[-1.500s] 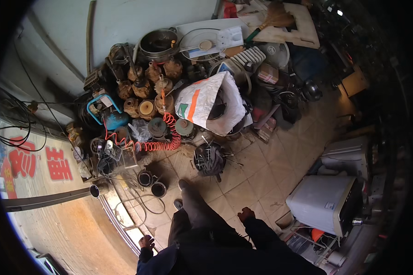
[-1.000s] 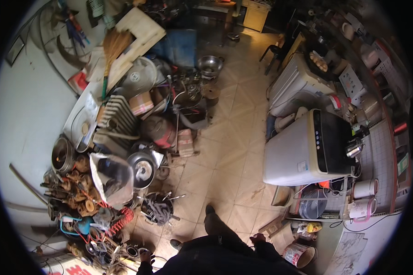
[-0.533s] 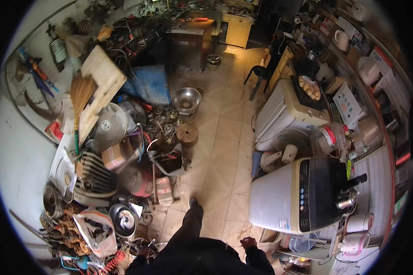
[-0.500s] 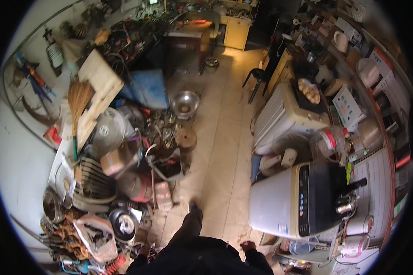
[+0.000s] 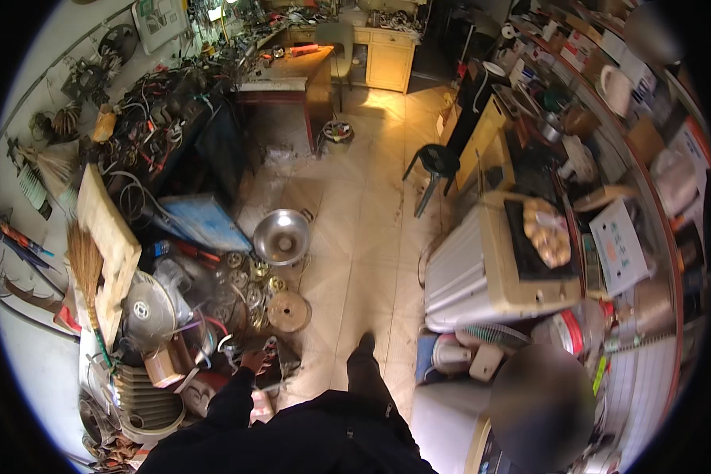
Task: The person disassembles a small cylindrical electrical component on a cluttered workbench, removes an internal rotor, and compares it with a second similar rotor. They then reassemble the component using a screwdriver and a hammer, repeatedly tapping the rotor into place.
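Note:
My left hand (image 5: pixel 253 363) reaches forward at the lower left, past a dark sleeve. It is next to a dark open box (image 5: pixel 280 367) on the floor, among loose parts; whether it touches anything there is unclear. Its fingers are small and blurred, so their hold cannot be made out. Around it lie a cardboard box (image 5: pixel 164 367), a round fan guard (image 5: pixel 152 310) and a rusty round disc (image 5: pixel 289 311). Farther ahead, a shiny metal basin (image 5: pixel 282 238) stands on the floor. My right hand is out of view.
A tiled walkway (image 5: pixel 371 237) runs ahead between clutter. On the left are a broom (image 5: pixel 84 257), a wooden board (image 5: pixel 107 237) and a blue panel (image 5: pixel 209 221). A black stool (image 5: pixel 437 162) stands ahead; a white appliance (image 5: pixel 474 268) is on the right. A blurred round patch hides part of the lower right.
The view has moved forward along the walkway, and the basin and stool appear nearer. My left hand has come up and forward over the clutter; my right hand has left the view.

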`<state>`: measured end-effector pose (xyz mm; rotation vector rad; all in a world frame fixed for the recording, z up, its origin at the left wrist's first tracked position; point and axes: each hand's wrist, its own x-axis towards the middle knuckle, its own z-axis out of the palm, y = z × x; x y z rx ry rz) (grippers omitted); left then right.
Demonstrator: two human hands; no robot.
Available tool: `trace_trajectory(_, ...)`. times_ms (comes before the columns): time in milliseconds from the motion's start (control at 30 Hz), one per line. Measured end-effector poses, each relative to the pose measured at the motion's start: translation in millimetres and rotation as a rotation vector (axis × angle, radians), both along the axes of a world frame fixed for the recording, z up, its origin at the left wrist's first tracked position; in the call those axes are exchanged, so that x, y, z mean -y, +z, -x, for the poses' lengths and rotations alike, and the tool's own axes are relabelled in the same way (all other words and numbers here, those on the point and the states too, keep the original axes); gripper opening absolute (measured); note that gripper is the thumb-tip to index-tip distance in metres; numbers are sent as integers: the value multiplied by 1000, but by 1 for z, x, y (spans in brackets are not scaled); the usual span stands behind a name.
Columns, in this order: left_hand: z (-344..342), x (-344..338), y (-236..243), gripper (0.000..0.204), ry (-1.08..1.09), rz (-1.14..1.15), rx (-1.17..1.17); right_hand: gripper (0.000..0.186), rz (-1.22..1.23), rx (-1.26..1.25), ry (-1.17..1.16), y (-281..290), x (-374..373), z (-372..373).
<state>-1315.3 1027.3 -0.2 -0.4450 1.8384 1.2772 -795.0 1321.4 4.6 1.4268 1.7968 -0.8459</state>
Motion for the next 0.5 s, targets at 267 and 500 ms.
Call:
trace_trajectory(267, 70, -101, 39, 19, 178, 59, 250, 39, -223, -238, 531, -16, -302, 271)
trace_trajectory(500, 131, -176, -11, 21, 150, 168, 374, 22, -248, -763, -111, 29, -528, 564)
